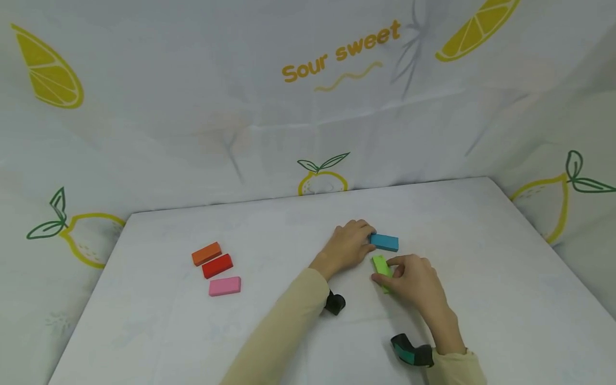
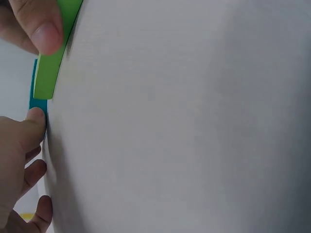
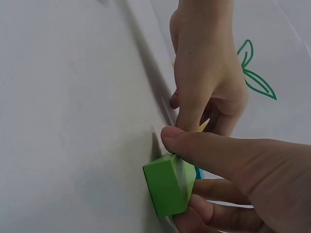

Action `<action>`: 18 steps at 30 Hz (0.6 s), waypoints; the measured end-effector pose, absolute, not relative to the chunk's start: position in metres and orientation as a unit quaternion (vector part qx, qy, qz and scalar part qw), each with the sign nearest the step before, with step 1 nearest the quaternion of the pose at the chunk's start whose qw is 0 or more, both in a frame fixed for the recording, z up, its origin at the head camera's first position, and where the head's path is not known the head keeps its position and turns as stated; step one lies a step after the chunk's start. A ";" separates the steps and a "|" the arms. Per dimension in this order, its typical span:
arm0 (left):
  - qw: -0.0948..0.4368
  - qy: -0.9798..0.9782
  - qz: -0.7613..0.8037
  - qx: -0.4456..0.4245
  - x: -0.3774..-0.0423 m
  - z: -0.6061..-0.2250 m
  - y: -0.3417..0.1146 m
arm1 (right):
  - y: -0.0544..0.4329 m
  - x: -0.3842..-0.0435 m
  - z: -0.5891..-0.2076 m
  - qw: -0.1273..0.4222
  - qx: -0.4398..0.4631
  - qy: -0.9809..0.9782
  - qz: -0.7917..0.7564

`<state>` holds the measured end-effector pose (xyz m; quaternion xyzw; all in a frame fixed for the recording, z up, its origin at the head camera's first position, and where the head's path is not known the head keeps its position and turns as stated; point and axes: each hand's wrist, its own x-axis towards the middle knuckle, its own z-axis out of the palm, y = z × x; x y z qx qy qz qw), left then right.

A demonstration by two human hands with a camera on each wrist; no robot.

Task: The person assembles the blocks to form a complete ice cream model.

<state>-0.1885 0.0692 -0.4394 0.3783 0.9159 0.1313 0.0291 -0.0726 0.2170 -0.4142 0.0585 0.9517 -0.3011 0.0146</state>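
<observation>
My left hand (image 1: 347, 247) holds the left end of a blue block (image 1: 385, 243) between thumb and index finger. In the left wrist view the thumb of that left hand (image 2: 17, 143) lies against the blue block (image 2: 38, 103), and the other fingers are spread apart. Nearer to me, my right hand (image 1: 418, 279) pinches a light green block (image 1: 379, 263) by its long sides. The right wrist view shows the end face of the green block (image 3: 163, 189), with the right thumb (image 3: 204, 148) across its top side; the blue block is mostly hidden behind it.
Orange (image 1: 207, 254), red (image 1: 217, 266) and pink (image 1: 224, 286) blocks lie apart from one another at the left of the white table (image 1: 159, 331). Black wrist devices (image 1: 335, 303) sit by both sleeves. A lemon-print cloth (image 1: 192, 107) hangs behind the table's back edge.
</observation>
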 end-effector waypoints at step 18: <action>0.046 0.901 0.356 0.243 -0.166 -0.448 -0.014 | 0.184 -0.074 -0.410 0.018 0.063 0.943 -0.326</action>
